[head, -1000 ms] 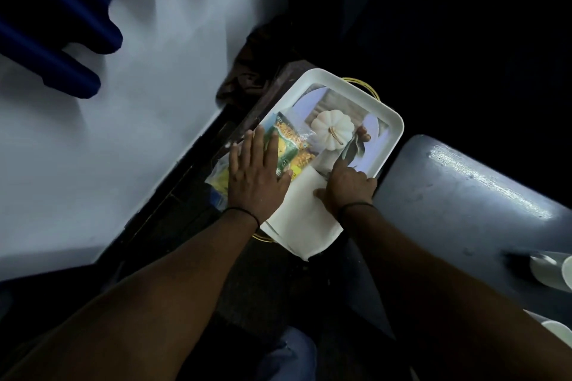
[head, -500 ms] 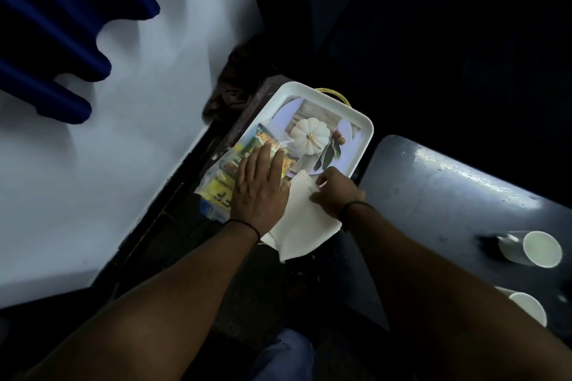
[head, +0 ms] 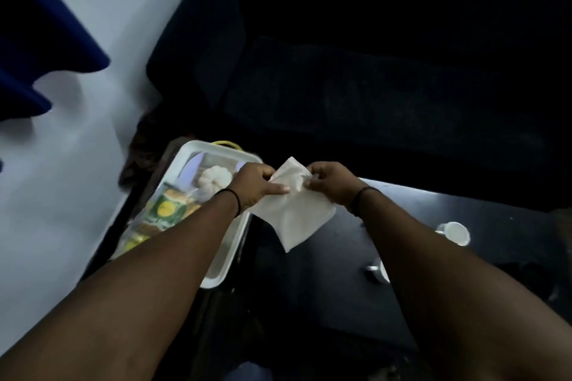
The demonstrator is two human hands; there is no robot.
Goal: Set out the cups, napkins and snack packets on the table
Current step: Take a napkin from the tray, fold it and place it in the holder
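- Between tray and desk, in the air: a white napkin [head: 294, 210], soft and creased, lower corner hanging free.
- Left hand [head: 253, 185] and right hand [head: 331, 182] pinch its top edge with curled fingers.
- White tray [head: 216, 278]: snack packet [head: 167, 210] partly hidden by the forearm.
- Dark desk [head: 495, 216]: two cups [head: 455, 233], one cut off by the arm.
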